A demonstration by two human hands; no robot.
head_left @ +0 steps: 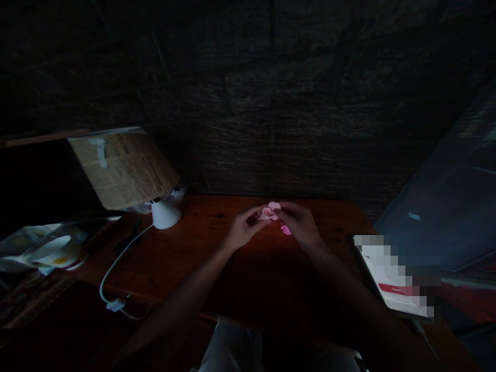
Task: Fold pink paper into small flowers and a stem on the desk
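Note:
A small pink flower is held over the wooden table, between my two hands. My left hand pinches it from the left with thumb and fingers. My right hand is closed at the flower's right side, its fingertips on a pale pink petal that stands up at the top. A brighter pink petal shows just under my right hand; whether it lies on the table or hangs from the hand I cannot tell. Dim light hides the finer finger contacts.
On the left of the wooden table stands a lamp with a newsprint shade and a white cord. A white bowl sits farther left. A partly blurred-out tablet or book lies at right. The dark wall rises behind.

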